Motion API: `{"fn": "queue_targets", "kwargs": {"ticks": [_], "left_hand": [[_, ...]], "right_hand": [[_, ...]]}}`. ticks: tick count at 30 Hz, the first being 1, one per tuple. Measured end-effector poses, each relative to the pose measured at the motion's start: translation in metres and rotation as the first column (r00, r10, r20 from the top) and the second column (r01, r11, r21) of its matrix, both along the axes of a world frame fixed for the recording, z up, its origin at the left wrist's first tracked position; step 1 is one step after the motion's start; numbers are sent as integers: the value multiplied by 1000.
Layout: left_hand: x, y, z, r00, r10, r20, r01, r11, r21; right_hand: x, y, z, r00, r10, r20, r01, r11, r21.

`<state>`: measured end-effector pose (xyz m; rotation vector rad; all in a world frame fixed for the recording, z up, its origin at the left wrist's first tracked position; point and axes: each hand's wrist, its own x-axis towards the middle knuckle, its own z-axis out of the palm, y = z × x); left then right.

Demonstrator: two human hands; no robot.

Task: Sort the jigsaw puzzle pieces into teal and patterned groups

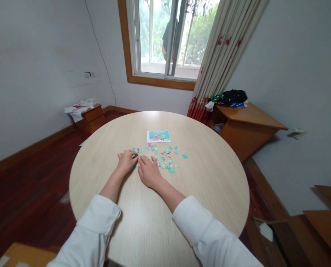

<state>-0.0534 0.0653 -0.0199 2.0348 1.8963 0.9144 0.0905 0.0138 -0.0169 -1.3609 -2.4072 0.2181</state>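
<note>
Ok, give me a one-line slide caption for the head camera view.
Left hand and right hand among puzzle pieces on a round table, a printed picture lying just beyond.

Puzzle pieces [166, 163] scattered on a round bench [209, 178], left hand [126, 161] and right hand [148, 171] placed close together among them, printed picture [159, 136] laid beyond, window [156, 37] framed in wood

Your pieces [166, 163] are small, flat puzzle shapes, mostly turquoise and pale green with some pink. You have them scattered on the desk [204, 178] in two rough clusters, the left one partly hidden; any joins are too small to tell. Just beyond lies your picture [159, 136], white-edged, showing two figures on turquoise.
</note>
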Motion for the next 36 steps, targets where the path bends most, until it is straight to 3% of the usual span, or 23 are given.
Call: {"fn": "queue_targets", "kwargs": {"ticks": [8, 13, 20, 23, 32, 36], "left_hand": [[5, -2, 3, 994, -23, -102, 22, 1000, -16], [7, 0, 0, 992, -71, -103, 69, 997, -22], [8, 3, -5, 992, -76, -97, 75, 997, -12], [9, 2, -6, 994, -77, -84, 78, 997, 4], [13, 1, -3, 997, -21, -72, 30, 992, 123], [12, 0, 1, 1000, 21, 4, -21, 984, 179]], "right_hand": [[18, -30, 7, 995, 76, 62, -71, 995, -69], [41, -41, 10, 995, 23, 93, -13, 994, -107], [83, -22, 7, 956, -239, 168, 262, 957, -126], [93, -10, 7, 936, -296, 189, 327, 932, -160], [95, -4, 2, 947, -282, 157, 305, 940, -152], [101, 4, 0, 963, -270, 12, 269, 956, -121]]}}
